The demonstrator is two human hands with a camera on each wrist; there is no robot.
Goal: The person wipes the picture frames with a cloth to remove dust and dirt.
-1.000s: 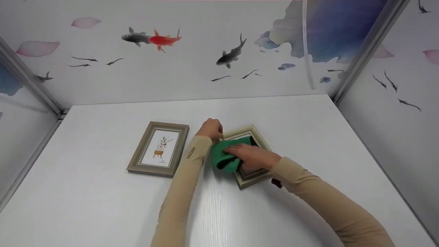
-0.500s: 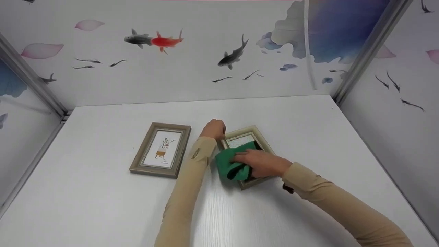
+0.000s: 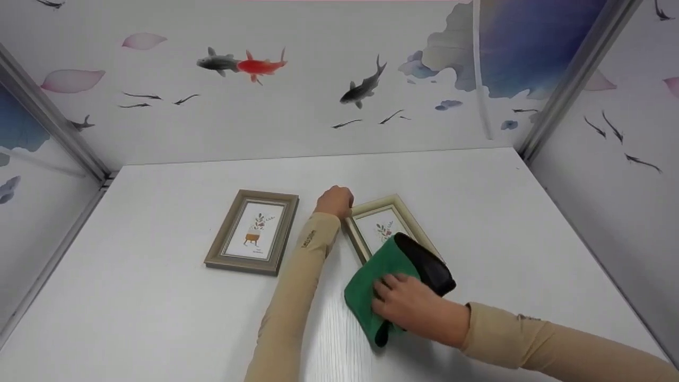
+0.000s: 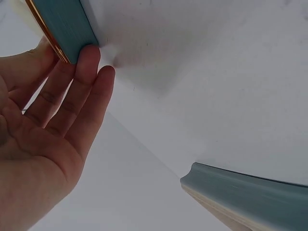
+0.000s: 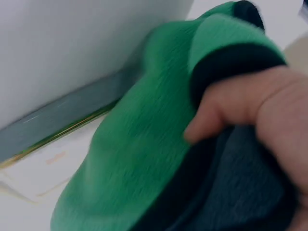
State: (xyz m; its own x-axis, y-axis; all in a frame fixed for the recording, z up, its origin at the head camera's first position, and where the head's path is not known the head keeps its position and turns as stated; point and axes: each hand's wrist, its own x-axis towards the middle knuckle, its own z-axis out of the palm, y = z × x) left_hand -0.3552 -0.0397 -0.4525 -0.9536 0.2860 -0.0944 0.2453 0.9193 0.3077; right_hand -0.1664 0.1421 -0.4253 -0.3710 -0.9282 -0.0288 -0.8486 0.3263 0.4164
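Cloth [image 3: 366,284] and right hand [image 3: 411,307] shifted toward counter's [image 3: 164,302] front edge, baring far half of right frame [image 3: 384,225]. Right fingers grip cloth; left hand [image 3: 335,201] pinches frame's far-left corner. Likely mid-wipe; next stroke needs steady hold.

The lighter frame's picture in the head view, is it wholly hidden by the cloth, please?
No, its plant drawing shows beyond the green cloth.

My head view is muted but evenly lit; a pale sheen streaks the desk [image 3: 337,323], and soft shadows flank the sleeves [image 3: 286,297]. My left wrist feed looks dim and bluish, with diffuse shadow beside the left hand [image 4: 60,110]. On the right wrist feed, the green cloth [image 5: 130,144] blurs.
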